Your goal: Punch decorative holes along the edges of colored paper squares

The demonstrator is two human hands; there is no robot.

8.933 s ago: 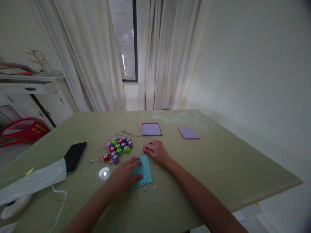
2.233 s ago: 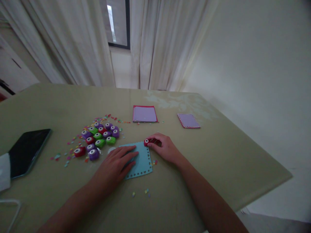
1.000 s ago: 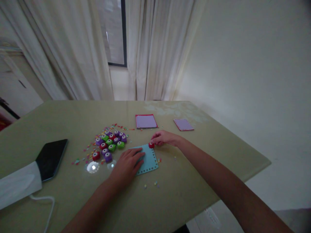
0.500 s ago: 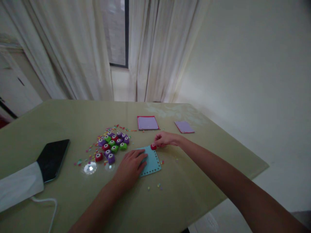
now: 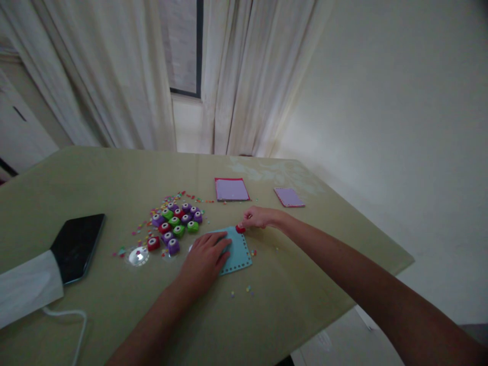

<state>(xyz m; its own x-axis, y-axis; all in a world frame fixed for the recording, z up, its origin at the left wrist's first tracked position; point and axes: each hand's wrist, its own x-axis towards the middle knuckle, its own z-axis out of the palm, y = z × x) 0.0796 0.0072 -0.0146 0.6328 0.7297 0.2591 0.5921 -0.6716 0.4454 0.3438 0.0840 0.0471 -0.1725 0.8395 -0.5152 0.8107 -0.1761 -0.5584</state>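
Observation:
A light blue sheet (image 5: 237, 254) lies on the table, with small holes along its right and lower edges. My left hand (image 5: 206, 254) rests flat on its left part, fingers spread. At the sheet's far right corner sits a small red craft punch (image 5: 240, 229). My right hand (image 5: 256, 217) is closed on this punch, fingertips on its top. Left of the sheet stands a group of craft punches (image 5: 176, 223) in purple, green and red, with white round tops.
Colourful punched bits (image 5: 152, 213) are scattered round the punches. A black tablet-like device (image 5: 80, 244), a white cloth-like piece (image 5: 30, 284) and a white cable (image 5: 78, 314) lie at left. Two purple sheets with red edges, one at centre (image 5: 232, 190), one at right (image 5: 290, 197), lie farther back.
My right fingers have pressed down on the red punch, and its white top is now hidden. My left hand stays on the blue sheet. The camera view has shifted slightly.

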